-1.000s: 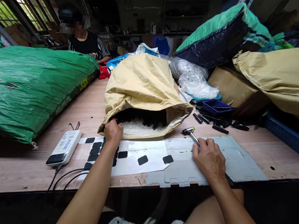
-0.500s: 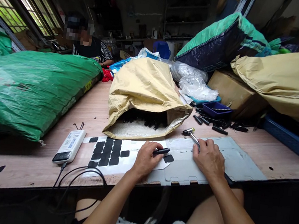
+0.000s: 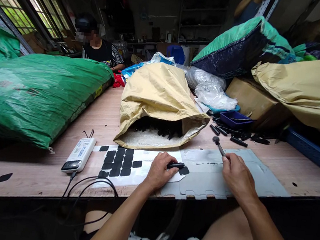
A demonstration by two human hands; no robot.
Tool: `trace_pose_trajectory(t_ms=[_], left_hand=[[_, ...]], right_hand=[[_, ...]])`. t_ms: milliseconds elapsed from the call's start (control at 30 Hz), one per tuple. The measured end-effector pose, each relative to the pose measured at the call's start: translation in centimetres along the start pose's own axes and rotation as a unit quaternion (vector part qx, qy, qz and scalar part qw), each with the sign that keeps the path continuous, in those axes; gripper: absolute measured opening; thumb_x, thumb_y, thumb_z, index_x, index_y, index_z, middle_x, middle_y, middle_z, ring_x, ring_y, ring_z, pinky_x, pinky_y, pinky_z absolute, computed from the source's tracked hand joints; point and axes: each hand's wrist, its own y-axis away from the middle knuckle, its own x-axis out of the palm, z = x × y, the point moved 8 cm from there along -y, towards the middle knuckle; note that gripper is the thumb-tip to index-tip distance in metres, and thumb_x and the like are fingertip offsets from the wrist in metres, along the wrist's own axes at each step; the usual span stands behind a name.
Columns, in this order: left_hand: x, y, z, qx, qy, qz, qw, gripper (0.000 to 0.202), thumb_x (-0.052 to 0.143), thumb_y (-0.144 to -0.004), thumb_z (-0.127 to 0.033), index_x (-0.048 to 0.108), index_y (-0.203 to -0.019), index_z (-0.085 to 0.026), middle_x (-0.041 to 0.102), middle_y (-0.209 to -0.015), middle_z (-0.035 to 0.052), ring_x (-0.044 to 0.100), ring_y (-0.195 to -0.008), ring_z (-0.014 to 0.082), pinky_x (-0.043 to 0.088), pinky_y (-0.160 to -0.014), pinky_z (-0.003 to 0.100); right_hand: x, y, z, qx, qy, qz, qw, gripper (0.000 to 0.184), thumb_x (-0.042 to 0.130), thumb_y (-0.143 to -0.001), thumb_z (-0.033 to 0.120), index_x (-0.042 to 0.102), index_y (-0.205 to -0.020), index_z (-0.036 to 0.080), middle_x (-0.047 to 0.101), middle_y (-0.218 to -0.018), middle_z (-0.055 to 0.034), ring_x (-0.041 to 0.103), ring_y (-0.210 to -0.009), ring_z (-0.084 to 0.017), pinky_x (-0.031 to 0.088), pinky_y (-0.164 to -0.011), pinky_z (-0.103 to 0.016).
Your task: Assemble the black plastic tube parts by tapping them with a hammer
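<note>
Hammer [image 3: 218,143] now raised in right hand's [image 3: 237,177] grip; left hand [image 3: 160,170] gripping half-hidden black handle [image 3: 175,165].

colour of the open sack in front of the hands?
Tan sack, best in the head view.

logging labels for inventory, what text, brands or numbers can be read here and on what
None can be read for sure.
White power bank: blue print on top, too blurred.
Green sack: faint print and a yellow label strip, too small.
Teal and navy sack: pale lettering, blurred.
</note>
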Motion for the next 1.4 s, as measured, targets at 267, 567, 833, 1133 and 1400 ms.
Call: trace_pose_trajectory(t_ms=[267, 567, 833, 1133, 1400], left_hand=[[0.0, 0.0, 0.3, -0.011, 0.030, 0.004, 0.999, 0.013, 0.074, -0.081, -0.023, 0.078, -0.094, -0.024, 0.066, -0.085, 0.0023, 0.056, -0.090, 0.0218, 0.043, -0.084, 0.036], [0.1, -0.1, 0.3, -0.011, 0.027, 0.008, 1.000, 0.015, 0.072, -0.081, -0.022, 0.079, -0.094, -0.026, 0.065, -0.084, 0.0021, 0.056, -0.089, 0.0212, 0.043, -0.082, 0.035], [0.0, -0.1, 0.1, -0.004, 0.023, 0.005, 1.000, 0.011, 0.072, -0.083, -0.022, 0.078, -0.092, -0.025, 0.064, -0.084, 0.0018, 0.055, -0.088, 0.0207, 0.042, -0.081, 0.034], [0.0, 0.0, 0.0, -0.009, 0.024, 0.002, 1.000, 0.013, 0.074, -0.079, -0.018, 0.075, -0.091, -0.023, 0.066, -0.086, 0.0012, 0.056, -0.091, 0.0210, 0.042, -0.083, 0.034], [0.2, 0.0, 0.1, -0.011, 0.006, -0.003, 1.000, 0.011, 0.074, -0.078, -0.020, 0.071, -0.088, -0.022, 0.068, -0.091, 0.0020, 0.055, -0.092, 0.0216, 0.043, -0.084, 0.036]], right_hand=[[-0.1, 7.9, 6.4, -0.173, -0.229, 0.047, 0.957, 0.040, 0.043, -0.102, 0.032, 0.059, -0.138, 0.025, 0.069, -0.128, -0.0081, 0.065, -0.120, -0.021, 0.052, -0.105, -0.036], [0.8, 10.2, 8.0, -0.213, -0.144, 0.045, 0.965, 0.049, 0.038, -0.103, 0.023, 0.052, -0.149, 0.032, 0.069, -0.105, -0.0061, 0.070, -0.092, -0.018, 0.058, -0.088, -0.031], [0.8, 10.9, 9.4, -0.234, -0.140, 0.047, 0.961, 0.051, 0.038, -0.103, 0.022, 0.049, -0.152, 0.033, 0.067, -0.103, -0.0059, 0.070, -0.087, -0.017, 0.059, -0.083, -0.028], [0.6, 9.4, 8.6, -0.215, -0.117, 0.038, 0.969, 0.044, 0.039, -0.104, 0.027, 0.054, -0.145, 0.030, 0.069, -0.109, -0.0059, 0.070, -0.097, -0.019, 0.055, -0.088, -0.030], [0.2, 2.0, 1.4, -0.083, 0.134, -0.032, 0.987, 0.036, 0.045, -0.101, 0.033, 0.067, -0.128, 0.024, 0.068, -0.102, -0.0070, 0.062, -0.092, -0.022, 0.042, -0.068, -0.032]])
